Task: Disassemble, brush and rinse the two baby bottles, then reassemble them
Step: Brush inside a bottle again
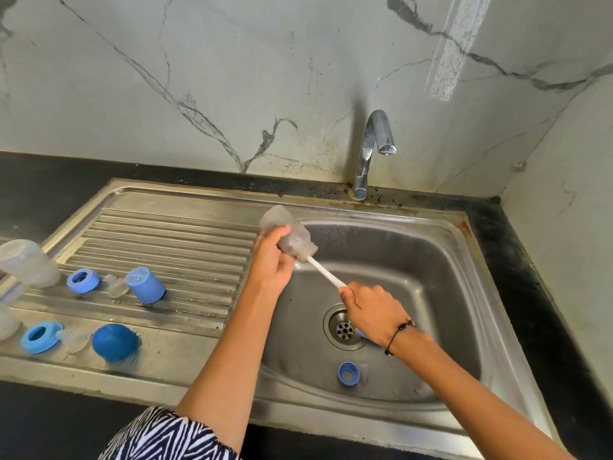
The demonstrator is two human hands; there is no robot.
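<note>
Item 1: clear bottle body, held tilted over the left edge of the sink basin, mouth pointing down and right. The left hand grips it, fingers curled round its middle.
Item 2: bottle brush, white handle; bristle head sits in the bottle mouth. The right hand grips the handle's lower end, fingers closed round it; a dark beaded bracelet is on that wrist.
Item 3: blue ring, lying in the basin near the drain.
Item 4: drainboard, left of the basin, bearing 2 blue collars, 2 clear teats, a blue cap, a blue dome cap and a second clear bottle at the far left.
Item 5: chrome tap behind the basin, no water running.
</note>
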